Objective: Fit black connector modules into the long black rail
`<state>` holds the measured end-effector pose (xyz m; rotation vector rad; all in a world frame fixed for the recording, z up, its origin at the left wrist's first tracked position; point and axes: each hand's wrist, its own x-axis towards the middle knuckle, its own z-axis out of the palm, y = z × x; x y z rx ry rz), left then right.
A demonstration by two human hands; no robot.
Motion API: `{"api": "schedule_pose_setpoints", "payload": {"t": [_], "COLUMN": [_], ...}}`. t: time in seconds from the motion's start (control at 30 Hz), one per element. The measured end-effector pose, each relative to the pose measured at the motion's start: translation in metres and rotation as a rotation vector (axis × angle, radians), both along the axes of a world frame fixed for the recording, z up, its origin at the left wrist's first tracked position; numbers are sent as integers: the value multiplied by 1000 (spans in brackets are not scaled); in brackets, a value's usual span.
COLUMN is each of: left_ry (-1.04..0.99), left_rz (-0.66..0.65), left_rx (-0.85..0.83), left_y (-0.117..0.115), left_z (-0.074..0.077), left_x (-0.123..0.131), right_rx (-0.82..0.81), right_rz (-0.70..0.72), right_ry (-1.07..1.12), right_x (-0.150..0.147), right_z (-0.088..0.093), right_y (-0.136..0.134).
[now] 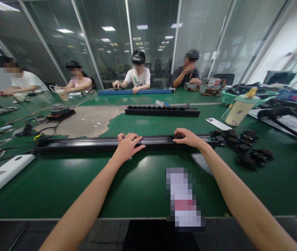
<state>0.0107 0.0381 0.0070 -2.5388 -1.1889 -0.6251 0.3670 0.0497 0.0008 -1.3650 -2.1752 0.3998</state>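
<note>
A long black rail (96, 143) with a shiny channel along its top lies across the green table in front of me. My left hand (129, 148) grips it near the middle, fingers over the far side and thumb along the near side. Towards its right end, my right hand (188, 137) pinches a small black part (177, 136) at the channel; whether the part is seated in it I cannot tell. Several similar black parts (242, 141) lie in a loose pile beyond the rail's right end.
A second black rail (161, 112) bearing a row of black parts lies farther back. To the right are a white phone (218, 124) and a cream tumbler (242, 109). A white power bank (6, 174) lies left, a blurred-out phone-shaped object (183, 197) near me. Several people (140, 75) sit opposite.
</note>
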Motion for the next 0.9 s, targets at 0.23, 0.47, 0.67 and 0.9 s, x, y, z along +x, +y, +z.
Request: {"api": "schedule_pose_setpoints", "payload": {"t": [0.23,0.47,0.67,0.9], "left_ry": [7,7,1,9], "left_rz": [0,0,-2,3], "left_rx": [5,12,11,9], "left_y": [0,1,2,2], "left_z": [1,-2,0,0], "left_x": [0,-2,-3,-2], "right_rx": [-19,-39,113,107], "right_rz": [14,-43,-99,-114], "right_ry": [-16,-147,-149,-105], "right_x": [3,10,5,5], "right_z": [3,4,-7,-12], "right_y": [0,-3,-11,-7]}}
